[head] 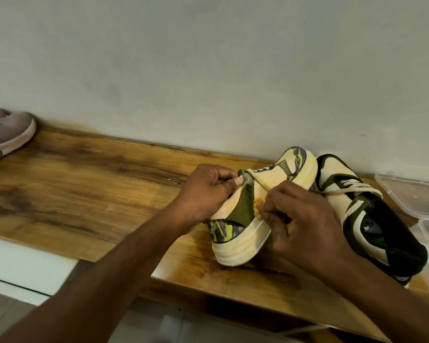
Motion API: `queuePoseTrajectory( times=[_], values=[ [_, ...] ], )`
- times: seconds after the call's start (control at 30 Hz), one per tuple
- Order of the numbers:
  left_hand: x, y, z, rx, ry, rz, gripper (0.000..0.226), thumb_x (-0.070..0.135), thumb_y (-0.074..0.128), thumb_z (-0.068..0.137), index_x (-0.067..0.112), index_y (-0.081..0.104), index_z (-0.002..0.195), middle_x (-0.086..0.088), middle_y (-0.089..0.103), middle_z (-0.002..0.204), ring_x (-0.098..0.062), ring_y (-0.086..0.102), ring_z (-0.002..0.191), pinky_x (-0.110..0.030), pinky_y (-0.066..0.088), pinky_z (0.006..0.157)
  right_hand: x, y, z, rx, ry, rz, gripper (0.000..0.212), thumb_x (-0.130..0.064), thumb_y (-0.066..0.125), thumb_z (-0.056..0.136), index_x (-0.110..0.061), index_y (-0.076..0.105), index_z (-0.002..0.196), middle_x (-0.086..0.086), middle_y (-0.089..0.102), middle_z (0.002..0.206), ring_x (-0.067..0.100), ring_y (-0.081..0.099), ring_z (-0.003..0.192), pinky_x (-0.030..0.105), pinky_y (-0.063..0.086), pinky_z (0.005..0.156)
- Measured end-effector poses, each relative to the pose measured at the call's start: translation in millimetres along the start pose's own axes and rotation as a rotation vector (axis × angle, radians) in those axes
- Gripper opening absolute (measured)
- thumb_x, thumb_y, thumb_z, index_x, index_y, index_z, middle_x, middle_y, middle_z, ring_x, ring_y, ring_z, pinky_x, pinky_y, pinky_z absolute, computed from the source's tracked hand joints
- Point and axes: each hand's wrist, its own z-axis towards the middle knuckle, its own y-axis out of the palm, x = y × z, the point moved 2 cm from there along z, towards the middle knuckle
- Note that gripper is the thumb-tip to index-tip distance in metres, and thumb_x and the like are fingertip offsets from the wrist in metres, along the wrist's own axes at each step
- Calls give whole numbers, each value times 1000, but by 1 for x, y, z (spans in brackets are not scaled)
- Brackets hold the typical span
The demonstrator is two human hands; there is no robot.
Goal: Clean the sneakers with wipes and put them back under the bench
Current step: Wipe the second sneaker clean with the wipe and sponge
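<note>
So there's this long wooden bench (89, 184) running along a plain grey wall (208, 70), and the person is working toward its right end. Up on the bench the cream and olive sneaker (245, 214) is tipped on its side, sole facing right, heel hanging close to the front edge. Its partner, the second sneaker (372, 219), lies right behind it, touching it, closer to the right end with its dark opening facing us. Way over at the left end by the wall there's a greyish pink shoe (8, 132), only partly in view. A clear plastic container (411, 189) sits at the far right edge. The left hand (206, 191) has its fingers curled over the sneaker's collar, thumb pinching the tongue area. The right hand (300, 224) has fingers bunched tight around a small yellow-stained wipe (333, 205), pressing it against the olive side panel just above the midsole.
</note>
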Motion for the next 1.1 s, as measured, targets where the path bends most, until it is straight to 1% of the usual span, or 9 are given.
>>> queuePoseTrajectory(
  times=[0.13, 0.33, 0.5, 0.63, 0.7, 0.8, 0.9, 1.0, 1.1],
  values=[
    [-1, 0, 1, 36, 10, -4, 19, 16, 66, 102, 12, 81, 92, -5, 80, 85, -15, 69, 75, -35, 54, 74, -7, 6, 4, 74, 38, 9, 23, 9, 82, 73, -10, 73, 83, -3, 67, 89, 8, 61, 78, 19, 51, 66],
    [-1, -4, 1, 30, -8, -34, 18, 16, 66, 102, 12, 82, 94, -7, 80, 86, -15, 70, 74, -35, 55, 73, -22, 8, -8, -87, -107, 125, 15, 2, 78, 80, -11, 70, 86, -3, 65, 95, 9, 60, 81, 27, 52, 62],
    [1, 1, 0, -35, -32, -83, 20, 16, 64, 104, 11, 82, 99, -11, 81, 93, -21, 71, 82, -37, 55, 78, 6, 2, 6, 76, 65, 19, 23, 8, 83, 74, -11, 75, 86, -5, 66, 91, 3, 61, 80, 11, 49, 70],
    [0, 2, 1, -43, -28, -128, 19, 16, 65, 103, 9, 82, 99, -6, 80, 89, -14, 68, 78, -33, 54, 75, -21, 16, 4, 168, 63, 91, 20, 9, 80, 76, -7, 73, 84, -2, 67, 88, 9, 63, 80, 20, 53, 68],
    [0, 3, 0, -64, -30, -152, 18, 13, 65, 102, 8, 81, 95, 6, 73, 74, -3, 60, 66, -22, 48, 65, -38, 28, -2, 102, -47, 103, 18, 8, 77, 77, -7, 71, 84, 2, 65, 89, 14, 60, 79, 28, 51, 64],
    [2, 3, -1, -101, -52, -188, 18, 12, 65, 102, 8, 81, 95, 6, 73, 74, -3, 61, 67, -22, 48, 66, -41, 33, -5, -13, -149, 10, 14, 4, 76, 81, -6, 71, 91, 6, 63, 94, 20, 57, 82, 35, 50, 61],
    [3, 1, -1, -107, -64, -208, 17, 12, 66, 101, 6, 82, 98, -7, 79, 87, -13, 68, 78, -27, 52, 74, -20, 21, 3, 109, -50, 16, 14, 6, 78, 81, -4, 73, 89, 6, 65, 93, 18, 61, 81, 30, 54, 65],
    [4, 3, -2, -105, -65, -171, 19, 12, 66, 101, 9, 83, 95, -7, 78, 85, -14, 66, 75, -30, 50, 74, -11, 15, 10, 215, 54, 51, 16, 8, 80, 79, -4, 75, 88, 3, 66, 89, 13, 61, 78, 17, 50, 68],
    [5, 6, -2, -102, -50, -158, 21, 7, 64, 101, 9, 81, 88, 0, 75, 77, -7, 62, 67, -23, 48, 65, -33, 25, 6, 230, -4, 80, 15, 6, 81, 79, -3, 76, 90, 4, 67, 93, 14, 63, 82, 22, 54, 69]
  ],
)
